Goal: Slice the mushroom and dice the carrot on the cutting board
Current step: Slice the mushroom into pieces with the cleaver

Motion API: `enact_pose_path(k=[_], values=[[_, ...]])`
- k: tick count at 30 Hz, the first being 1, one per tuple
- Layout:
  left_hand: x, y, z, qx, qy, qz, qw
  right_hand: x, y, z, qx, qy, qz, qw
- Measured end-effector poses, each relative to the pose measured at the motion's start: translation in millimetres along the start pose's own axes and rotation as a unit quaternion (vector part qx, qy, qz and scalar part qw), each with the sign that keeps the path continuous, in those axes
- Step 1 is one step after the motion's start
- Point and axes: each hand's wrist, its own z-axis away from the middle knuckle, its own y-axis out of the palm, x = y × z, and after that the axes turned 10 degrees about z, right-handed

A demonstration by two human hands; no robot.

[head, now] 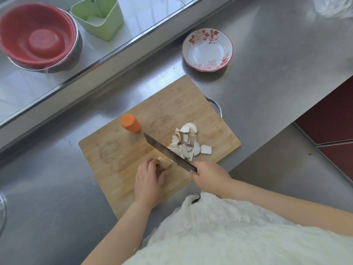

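Slicing in progress on the cutting board (133, 155), bamboo, lying at an angle on a steel counter (267, 96). Left hand (148, 181) sits on the near part of the board, fingers curled down over the uncut mushroom piece (164, 163), pinning it; only a pale end of that piece shows past the fingertips. Right hand (209, 177) is at the board's near right edge, wrapped tight around the handle of a knife (168, 152); the handle itself is hidden in the fist. Blade runs diagonally up-left across the board, its edge just beside the exposed end of the mushroom piece; can't tell whether it touches. Mushroom slices (188, 142) are heaped on the right half of the board, just on the far side of the blade, one square slice lying slightly apart toward the board's right edge. Carrot (131, 123), a short whole stub, stands upright near the board's far left edge, apart from knife tip and slices. Metal handle loop sticks out from the board's right short side. Floral bowl (207, 50) on the counter beyond the board's far corner, apart from it. Red basin (37, 35) nested in a metal bowl and a green plastic container (99, 18) are far beyond the board's left, past a raised steel ledge. White textured garment (238, 232) fills the near side below the board.
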Motion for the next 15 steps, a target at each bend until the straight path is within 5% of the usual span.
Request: enact_pose_path(k=[15], values=[[10,5,-22,-0.022,0.111,-0.002,0.994,8,15,1,-0.002,-0.032,0.096,0.995]])
